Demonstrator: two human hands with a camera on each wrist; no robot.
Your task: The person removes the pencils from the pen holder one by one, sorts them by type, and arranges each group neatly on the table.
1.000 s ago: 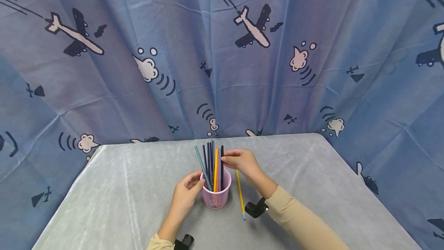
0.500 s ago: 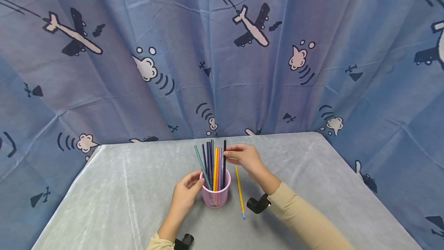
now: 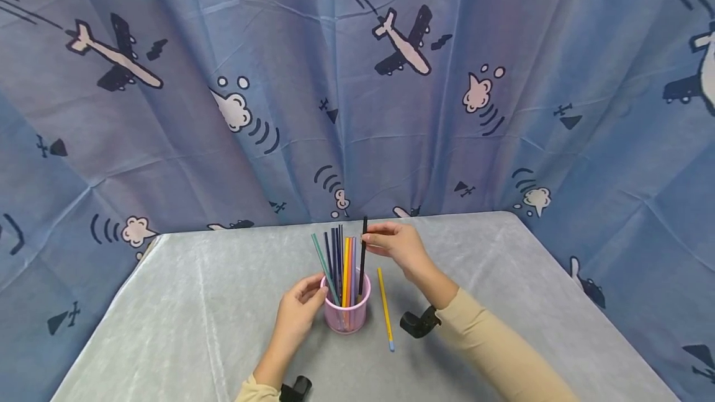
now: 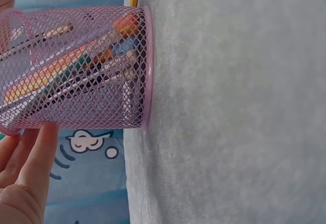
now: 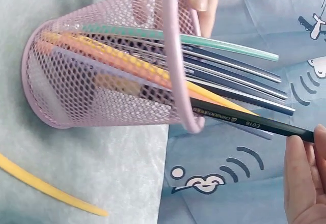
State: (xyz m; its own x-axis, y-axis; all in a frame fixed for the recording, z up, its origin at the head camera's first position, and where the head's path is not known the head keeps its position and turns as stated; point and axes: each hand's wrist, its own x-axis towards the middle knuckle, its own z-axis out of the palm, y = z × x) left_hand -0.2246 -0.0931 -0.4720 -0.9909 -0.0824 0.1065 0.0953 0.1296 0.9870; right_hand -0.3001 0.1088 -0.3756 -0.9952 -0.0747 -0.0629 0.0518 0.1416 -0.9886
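A pink mesh pencil cup stands upright on the table. My left hand holds its left side near the rim, its fingers lying along the mesh in the left wrist view. My right hand pinches the upper part of a slim black pencil-like stick with printed lettering. Seen from the right wrist, its tan lower end is inside the cup. Several dark pencils, a green pencil, a yellow pencil and a purple one lean in the cup.
A yellow pencil with a blue end lies on the table to the right of the cup. The grey cloth-covered table reaches back to a blue curtain printed with planes. Each wrist carries a small black camera.
My right hand has moved up and slightly right, lifting the black stick higher out of the cup. My left hand stays at the cup.
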